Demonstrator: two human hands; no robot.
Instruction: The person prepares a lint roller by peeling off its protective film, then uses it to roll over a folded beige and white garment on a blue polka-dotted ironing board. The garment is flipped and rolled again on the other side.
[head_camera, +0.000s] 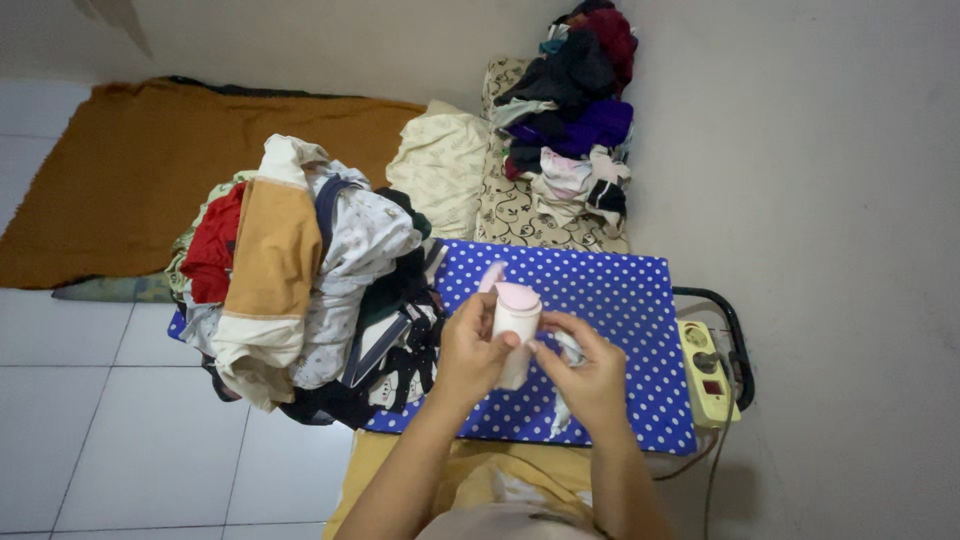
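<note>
Blue dotted board (610, 300); both hands' fingers (478, 322) closed around white-pink bottle (516, 320), left hand (470, 350), right hand (590, 375).

We see our own two bare forearms coming up from the bottom edge, with no sleeves, watch, bracelets or rings in view. Our left hand (472, 352) and right hand (590, 378) are bare too, without gloves, the fingers uncovered. Below the arms, our lap is covered by a mustard-yellow garment (470, 478), loosely creased, with a paler beige fabric (510, 520) at the very bottom.
</note>
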